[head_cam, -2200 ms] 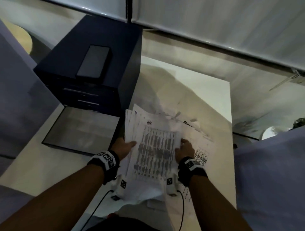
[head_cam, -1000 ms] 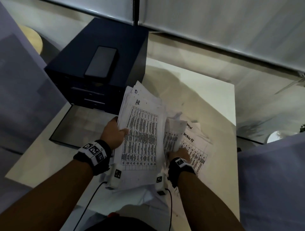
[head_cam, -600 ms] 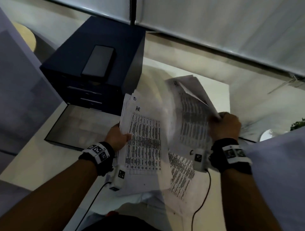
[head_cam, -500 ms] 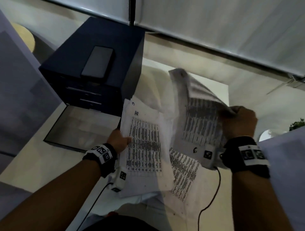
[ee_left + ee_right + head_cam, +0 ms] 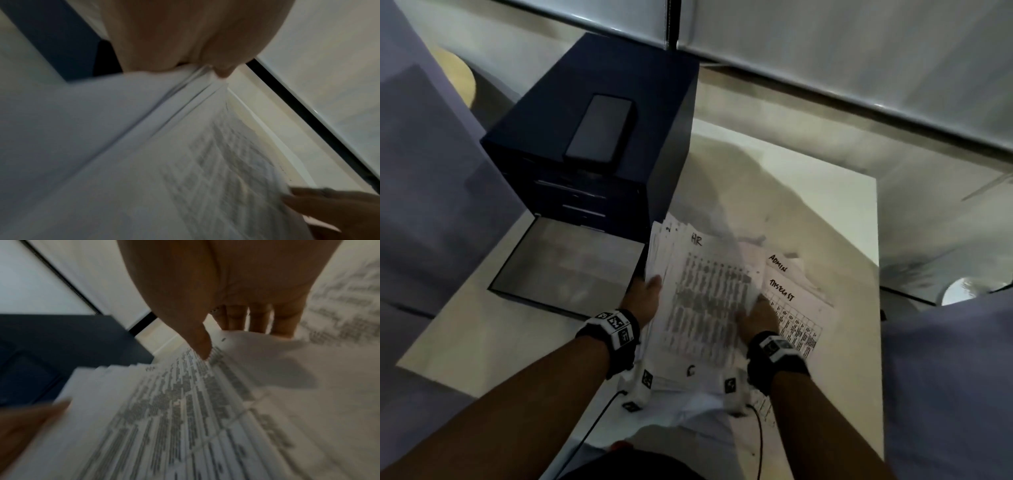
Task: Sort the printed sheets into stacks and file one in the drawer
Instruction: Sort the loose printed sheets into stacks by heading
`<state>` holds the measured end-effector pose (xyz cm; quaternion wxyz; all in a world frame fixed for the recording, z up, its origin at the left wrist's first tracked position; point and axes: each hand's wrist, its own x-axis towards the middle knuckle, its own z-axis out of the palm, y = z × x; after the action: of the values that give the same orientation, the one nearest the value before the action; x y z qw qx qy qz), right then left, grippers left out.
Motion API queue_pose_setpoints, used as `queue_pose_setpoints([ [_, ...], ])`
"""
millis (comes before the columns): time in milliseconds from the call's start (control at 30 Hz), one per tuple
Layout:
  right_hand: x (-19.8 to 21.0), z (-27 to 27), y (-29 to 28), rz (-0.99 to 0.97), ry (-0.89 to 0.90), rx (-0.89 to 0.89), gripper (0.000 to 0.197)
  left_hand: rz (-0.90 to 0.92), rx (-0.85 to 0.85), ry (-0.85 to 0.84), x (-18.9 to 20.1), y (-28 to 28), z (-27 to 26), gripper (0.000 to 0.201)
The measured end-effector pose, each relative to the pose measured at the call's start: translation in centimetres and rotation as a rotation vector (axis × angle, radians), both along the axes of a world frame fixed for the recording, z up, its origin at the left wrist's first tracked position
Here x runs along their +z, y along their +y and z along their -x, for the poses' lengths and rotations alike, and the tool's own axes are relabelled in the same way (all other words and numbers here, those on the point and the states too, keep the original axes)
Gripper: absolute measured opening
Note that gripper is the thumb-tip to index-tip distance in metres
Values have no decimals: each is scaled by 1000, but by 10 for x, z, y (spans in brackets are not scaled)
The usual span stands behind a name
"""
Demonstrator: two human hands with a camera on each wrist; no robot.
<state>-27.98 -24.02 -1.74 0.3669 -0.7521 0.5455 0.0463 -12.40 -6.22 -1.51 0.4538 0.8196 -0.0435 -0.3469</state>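
A stack of printed sheets (image 5: 702, 308), its upper page marked "HR", hangs over the table beside the open drawer (image 5: 571, 263). My left hand (image 5: 645, 298) grips the stack's left edge, thumb on top; in the left wrist view the thumb (image 5: 222, 73) presses the fanned page edges (image 5: 191, 91). My right hand (image 5: 756, 317) pinches the top sheet's right edge. The right wrist view shows its thumb (image 5: 201, 344) on the printed face (image 5: 185, 410) and the fingers underneath. More sheets (image 5: 798, 308), marked "ADMIN", lie on the table to the right.
The dark blue drawer cabinet (image 5: 647, 85) stands at the back left with a phone (image 5: 601, 132) on top. Its bottom drawer is pulled out toward me, and I see nothing inside it. The white table (image 5: 825, 205) ends at the right, next to pale fabric (image 5: 945, 377).
My right hand picked a sheet from the table pile, swung it up to the right, then brought it down onto the stack in my left hand.
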Motion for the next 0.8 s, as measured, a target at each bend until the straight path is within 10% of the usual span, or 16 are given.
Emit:
queue_pose_setpoints([
  [200,-12,-1,21,1,-51,133,77,-77,-106,-53,-4,-2,7,59],
  [433,31,26,-2,-197,-358,-51,118,409,-146,-68,60,11,5,49],
  [633,116,17,-29,-103,-743,-97,32,644,-191,-74,123,4,-1,46],
  [800,144,18,-23,-24,-961,-139,22,666,-172,-295,129,-13,-5,48],
])
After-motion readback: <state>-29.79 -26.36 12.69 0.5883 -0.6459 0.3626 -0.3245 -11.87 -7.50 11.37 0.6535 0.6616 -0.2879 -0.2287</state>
